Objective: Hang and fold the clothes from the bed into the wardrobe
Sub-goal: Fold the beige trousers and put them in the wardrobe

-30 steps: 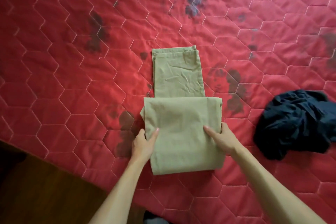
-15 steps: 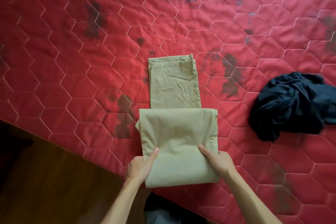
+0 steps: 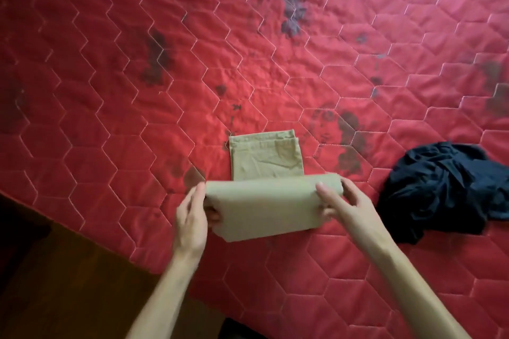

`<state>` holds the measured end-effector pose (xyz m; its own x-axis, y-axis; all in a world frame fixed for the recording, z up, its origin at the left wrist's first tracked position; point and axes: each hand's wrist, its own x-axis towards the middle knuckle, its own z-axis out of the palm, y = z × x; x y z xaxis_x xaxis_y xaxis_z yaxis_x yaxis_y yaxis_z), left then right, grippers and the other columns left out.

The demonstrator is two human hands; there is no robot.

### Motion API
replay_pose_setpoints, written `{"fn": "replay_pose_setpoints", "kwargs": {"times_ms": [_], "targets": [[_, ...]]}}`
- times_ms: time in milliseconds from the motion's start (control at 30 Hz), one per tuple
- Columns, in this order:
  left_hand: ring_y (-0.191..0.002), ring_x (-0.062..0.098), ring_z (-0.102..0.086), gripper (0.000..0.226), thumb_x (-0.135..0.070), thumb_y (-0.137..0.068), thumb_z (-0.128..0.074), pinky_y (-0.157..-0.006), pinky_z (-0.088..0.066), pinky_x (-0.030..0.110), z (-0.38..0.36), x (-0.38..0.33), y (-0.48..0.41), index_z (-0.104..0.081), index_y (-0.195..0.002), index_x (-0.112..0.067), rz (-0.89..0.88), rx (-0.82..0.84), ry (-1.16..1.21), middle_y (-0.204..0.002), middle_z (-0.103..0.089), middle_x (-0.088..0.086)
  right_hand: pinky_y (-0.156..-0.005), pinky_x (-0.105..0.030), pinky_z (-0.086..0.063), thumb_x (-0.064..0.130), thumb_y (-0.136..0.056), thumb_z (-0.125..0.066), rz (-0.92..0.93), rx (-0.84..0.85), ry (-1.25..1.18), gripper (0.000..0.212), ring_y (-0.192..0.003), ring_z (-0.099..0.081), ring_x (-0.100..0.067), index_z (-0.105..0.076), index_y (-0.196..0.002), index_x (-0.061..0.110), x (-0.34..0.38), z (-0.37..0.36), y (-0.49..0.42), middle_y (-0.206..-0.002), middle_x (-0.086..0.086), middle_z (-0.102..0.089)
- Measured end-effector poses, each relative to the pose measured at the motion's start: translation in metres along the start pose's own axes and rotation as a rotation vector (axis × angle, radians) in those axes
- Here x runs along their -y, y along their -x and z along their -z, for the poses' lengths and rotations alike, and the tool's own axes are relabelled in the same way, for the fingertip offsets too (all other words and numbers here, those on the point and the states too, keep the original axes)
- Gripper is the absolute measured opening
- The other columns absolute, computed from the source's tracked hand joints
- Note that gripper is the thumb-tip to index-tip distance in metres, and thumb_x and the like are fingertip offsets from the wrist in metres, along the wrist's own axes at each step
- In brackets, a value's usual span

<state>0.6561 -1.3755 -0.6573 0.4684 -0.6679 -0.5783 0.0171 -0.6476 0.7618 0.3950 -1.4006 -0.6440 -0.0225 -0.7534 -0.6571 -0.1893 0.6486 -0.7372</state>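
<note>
In the lower left corner of the frame lies a dark brown wooden floor [image 3: 63, 283], its boards dim and in shadow, cut off diagonally by the edge of the bed. The rest of the frame is filled by the red quilted bedspread [image 3: 132, 124], stitched in pale thread into a honeycomb of hexagons and marked with scattered dark, faded flower-like patches, the largest in the upper middle and toward the right. Just left of centre and low in the frame, the left hand [image 3: 190, 220] grasps the left edge of the khaki folded cotton trousers [image 3: 264, 209], with fingers running along the top and others tucked beneath the cloth. The trousers sit in the lower middle of the frame on the bedspread. Their narrow far part lies flat, its stitched hems toward the top of the frame, while the wider near part is raised into a rounded fold between the two hands. The right hand [image 3: 349, 212] grips the right end of that fold, thumb on top and fingers curled behind it. At the right edge, well apart from the trousers, a crumpled dark navy garment [image 3: 446, 192] lies heaped on the bedspread.
</note>
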Motion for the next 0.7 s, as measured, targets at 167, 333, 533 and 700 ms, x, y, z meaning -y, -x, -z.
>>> {"fn": "replay_pose_setpoints", "kwargs": {"times_ms": [167, 333, 533, 700], "targets": [[-0.076, 0.01, -0.058, 0.033, -0.048, -0.089, -0.067, -0.072, -0.05, 0.028, -0.042, -0.015, -0.09, -0.056, -0.115, -0.03, -0.14, 0.017, -0.098, -0.094, -0.063, -0.009, -0.079, -0.016, -0.049, 0.027, -0.082, -0.079, 0.126, -0.197, 0.175, 0.054, -0.072, -0.059, 0.008, -0.054, -0.13, 0.032, 0.01, -0.026, -0.09, -0.085, 0.014, -0.064], [-0.09, 0.003, -0.062, 0.058, -0.021, -0.085, -0.075, -0.087, -0.053, 0.031, -0.075, -0.014, -0.156, -0.047, -0.136, -0.024, -0.273, 0.045, -0.258, -0.123, -0.058, -0.007, -0.085, -0.026, -0.048, 0.018, -0.083, -0.073, 0.151, -0.36, 0.218, 0.051, -0.075, -0.059, 0.003, -0.056, -0.131, 0.027, 0.001, -0.037, -0.159, -0.089, 0.011, -0.066], [-0.149, 0.033, -0.026, 0.064, -0.023, -0.093, -0.051, -0.119, -0.023, 0.054, -0.109, 0.011, -0.155, -0.034, -0.152, -0.006, -0.962, 0.152, -1.022, -0.16, -0.028, 0.018, -0.11, -0.04, -0.03, 0.012, -0.081, -0.049, 0.686, -0.347, 0.982, 0.054, -0.137, -0.039, -0.03, -0.056, -0.135, 0.006, -0.026, -0.077, -0.176, -0.15, -0.016, -0.046], [-0.155, 0.022, -0.002, 0.073, -0.047, -0.096, -0.042, -0.121, -0.009, 0.056, -0.113, 0.037, -0.185, -0.015, -0.159, -0.023, -0.967, 0.327, -1.321, -0.167, -0.003, 0.006, -0.123, -0.04, -0.014, 0.036, -0.098, -0.043, 0.67, -0.123, 1.26, 0.063, -0.152, -0.017, -0.016, -0.031, -0.154, 0.011, -0.05, -0.08, -0.198, -0.164, -0.004, -0.022]]}}
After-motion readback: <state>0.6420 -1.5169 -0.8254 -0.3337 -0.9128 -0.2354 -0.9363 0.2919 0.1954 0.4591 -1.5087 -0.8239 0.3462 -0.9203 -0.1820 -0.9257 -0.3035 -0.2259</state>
